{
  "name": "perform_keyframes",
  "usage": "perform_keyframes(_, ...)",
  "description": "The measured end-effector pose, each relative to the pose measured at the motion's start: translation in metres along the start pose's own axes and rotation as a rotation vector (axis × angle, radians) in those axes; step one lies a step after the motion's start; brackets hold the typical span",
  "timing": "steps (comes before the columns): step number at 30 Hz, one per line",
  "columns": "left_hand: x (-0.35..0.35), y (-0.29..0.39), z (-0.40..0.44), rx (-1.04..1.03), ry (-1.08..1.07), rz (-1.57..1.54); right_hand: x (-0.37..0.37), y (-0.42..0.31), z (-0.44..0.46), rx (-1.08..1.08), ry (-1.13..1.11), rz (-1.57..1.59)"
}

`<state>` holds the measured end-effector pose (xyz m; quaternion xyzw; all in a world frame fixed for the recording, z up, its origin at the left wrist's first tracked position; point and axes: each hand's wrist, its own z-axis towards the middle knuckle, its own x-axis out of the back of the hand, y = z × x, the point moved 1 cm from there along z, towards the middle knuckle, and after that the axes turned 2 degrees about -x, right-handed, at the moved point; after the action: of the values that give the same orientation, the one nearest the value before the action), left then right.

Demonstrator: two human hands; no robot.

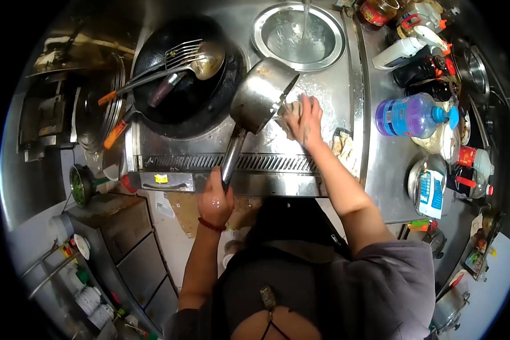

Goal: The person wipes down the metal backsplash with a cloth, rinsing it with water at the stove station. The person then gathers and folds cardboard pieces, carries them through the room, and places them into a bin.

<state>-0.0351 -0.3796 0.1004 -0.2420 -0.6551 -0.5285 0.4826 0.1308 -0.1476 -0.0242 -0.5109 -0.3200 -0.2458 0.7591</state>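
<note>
Near the round, wide-rimmed steel basin (339, 41), the left hand (215, 201) grips a long-handled steel pot (259, 95); the right hand (307, 122) holds crumpled greyish cloth (289, 112).

Pan (262, 93): metal, I see, shiny with dull brownish patches
Cloth (292, 118): crumpled, matt fabric
Wok (194, 120): dark metal, mostly matt from here
Worktop (382, 170): smooth, glossy metal
Bottle (409, 117): smooth, glossy plastic

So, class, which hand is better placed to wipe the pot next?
Probably the right hand: it holds what looks like a cloth close to the pot, while the left hand is occupied gripping the handle.
</note>
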Motion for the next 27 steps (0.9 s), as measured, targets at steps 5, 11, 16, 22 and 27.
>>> perform_keyframes(5,-0.011,-0.002,0.001,-0.046,0.004,0.049,-0.024,0.007,-0.033,0.054,-0.316,-0.171)
perform_keyframes(11,-0.011,0.010,0.002,-0.069,0.050,-0.004,-0.019,-0.006,0.021,0.055,-0.607,-0.332)
perform_keyframes(16,0.007,0.017,-0.003,0.055,-0.034,-0.070,-0.008,0.010,0.036,-0.489,-0.866,0.260)
perform_keyframes(22,-0.009,0.009,-0.015,-0.035,0.013,0.026,-0.020,0.016,-0.009,0.321,-0.455,-0.296)
perform_keyframes(27,-0.017,0.008,-0.022,0.007,-0.028,0.080,-0.044,0.026,0.016,0.212,-0.638,-0.422)
